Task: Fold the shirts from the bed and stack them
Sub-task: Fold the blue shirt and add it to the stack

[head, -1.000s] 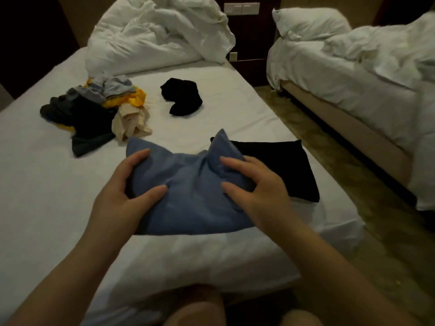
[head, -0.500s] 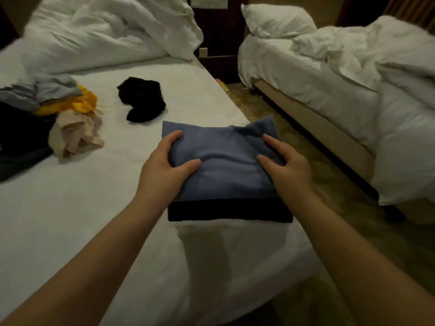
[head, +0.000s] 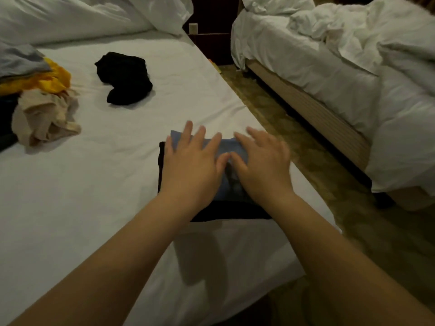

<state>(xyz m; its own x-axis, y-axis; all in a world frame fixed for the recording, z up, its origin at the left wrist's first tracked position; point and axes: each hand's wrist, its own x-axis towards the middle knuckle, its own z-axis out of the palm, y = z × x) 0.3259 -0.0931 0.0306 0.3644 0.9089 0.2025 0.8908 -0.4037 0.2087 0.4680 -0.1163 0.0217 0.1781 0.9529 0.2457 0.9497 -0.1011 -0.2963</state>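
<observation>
Item: blue shirt [head: 231, 147], folded to a compact rectangle, lying on top of a folded black shirt [head: 231, 209] near the right edge of the bed [head: 98, 189], toward its foot. Its long axis appears to run across the bed, left to right, though the hands cover most of it; the black shirt shows beyond it on the left and near sides. Left hand [head: 190, 165] and right hand [head: 261, 165] lie palm-down on it, side by side, fingers [head: 200, 137] spread and flat, pinching nothing. Handling, by judgement: light, soft, limp cloth, prone to slip or unfold; best lifted by both short sides with the stack supported beneath. Still loose: a crumpled black garment [head: 124, 77] and a mixed heap of clothes [head: 44, 102] at the left.
</observation>
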